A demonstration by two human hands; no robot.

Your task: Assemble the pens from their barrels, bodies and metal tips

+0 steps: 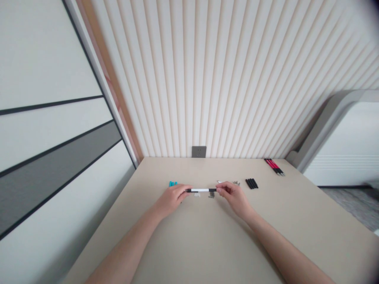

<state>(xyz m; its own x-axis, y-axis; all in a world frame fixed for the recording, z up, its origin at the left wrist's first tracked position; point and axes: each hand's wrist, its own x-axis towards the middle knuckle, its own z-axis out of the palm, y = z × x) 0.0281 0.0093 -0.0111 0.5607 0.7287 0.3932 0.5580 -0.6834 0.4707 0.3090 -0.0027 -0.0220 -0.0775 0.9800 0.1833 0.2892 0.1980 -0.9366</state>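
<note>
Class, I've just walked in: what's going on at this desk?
A person holds a black-and-white pen level between the left hand and right hand, above a beige desk. Nearby lie small metal parts, teal pieces, black barrels and, further off, red-and-black pens.

Bright, soft light everywhere, and no hard glare. Just a faint shadow on the tan desk (177, 252) under the right hand (233, 197). Bent, leaning lines on the striped wall (225, 79). Dark, fuzzy smudges at the right corners.
</note>
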